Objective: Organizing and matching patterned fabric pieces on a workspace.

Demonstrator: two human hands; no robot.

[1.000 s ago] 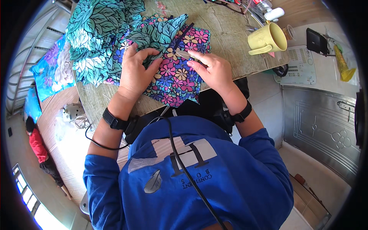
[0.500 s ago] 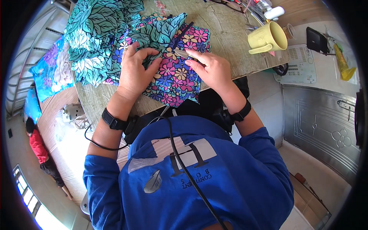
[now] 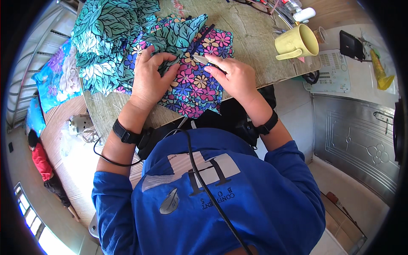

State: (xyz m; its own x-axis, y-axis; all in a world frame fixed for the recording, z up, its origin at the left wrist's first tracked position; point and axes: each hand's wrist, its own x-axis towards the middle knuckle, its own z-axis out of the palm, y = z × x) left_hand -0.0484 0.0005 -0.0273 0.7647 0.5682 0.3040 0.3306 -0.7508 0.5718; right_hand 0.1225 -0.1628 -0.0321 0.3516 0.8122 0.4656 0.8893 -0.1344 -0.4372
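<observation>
1. My left hand (image 3: pixel 148 80) rests on the cloth, thumb and forefinger spread apart; I cannot tell whether the fingertips pinch any of it.
2. My right hand (image 3: pixel 236 75) grips a pointed metal tool (image 3: pixel 199 59) between thumb and fingers, its tip pointing left, toward the dark strip's lower end.
3. The floral cloth (image 3: pixel 196 85) lies on the table (image 3: pixel 250 42), under and between my two hands.
4. The leaf-print cloth (image 3: pixel 112 36) is bunched beyond and left of my left fingers, overlapping the floral one.
5. The dark strip (image 3: pixel 203 39) slants across the floral cloth, just beyond the tool.
</observation>
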